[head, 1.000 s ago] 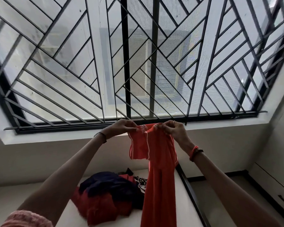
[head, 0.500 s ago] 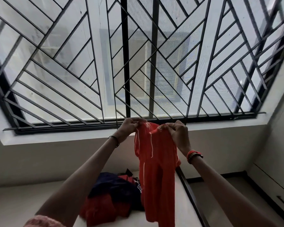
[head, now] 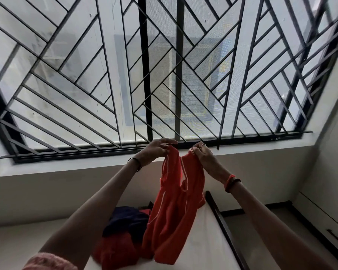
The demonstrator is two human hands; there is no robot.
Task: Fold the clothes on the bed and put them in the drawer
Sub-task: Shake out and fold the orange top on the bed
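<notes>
Since half a second ago, both hands have drawn closer together at the top of the red garment (head: pixel 174 217), and its lower part, which hung straight, now bunches into a fuller fold.

Head view: the left hand (head: pixel 156 151) pinches one top corner of the red garment between thumb and fingers, just below the bottom rail of the window grille (head: pixel 164 75). The right hand (head: pixel 203 157), with a ring on one finger, is closed on the other top corner, also just under that rail. The two hands are near each other but apart, with a short dip of fabric between them.

The garment hangs with its long axis close to vertical, the top edge at the hands and the lower end pointing down and slightly left toward the bed (head: pixel 203 240), well below the grille. Thin white piping runs along its seams. No writing or brand can be read on it in this frame.

Below the grille and left of the hanging garment, a heap of clothes (head: pixel 123 236) lies on the bed, dark blue on top and red beneath. The garment's lower end overlaps the heap's right side in the view; whether it touches cannot be told.

A dark band circles the left wrist, and orange and dark bands circle the right wrist.
</notes>
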